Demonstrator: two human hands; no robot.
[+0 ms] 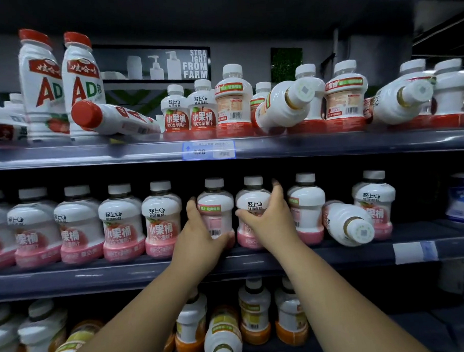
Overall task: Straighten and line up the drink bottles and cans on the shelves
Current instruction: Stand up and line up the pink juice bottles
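Note:
On the middle shelf [256,265] stands a row of white bottles with pink bases. My left hand [196,238] grips one pink bottle [217,211] whose barcode side faces out. My right hand [267,217] wraps around the neighbouring pink bottle [250,199], label to the front. Further right a pink bottle [347,221] lies tipped over, cap toward me. On the top shelf [118,154] a red-capped AD bottle [111,118] lies on its side, and two white-capped red bottles [286,104] [400,99] lie tipped.
Two tall AD bottles [59,87] stand upright at the top left. Orange-based bottles [254,313] fill the bottom shelf, one of them fallen [222,336]. A blue price tag [208,150] hangs on the top shelf edge. A blue-white tub [463,200] sits far right.

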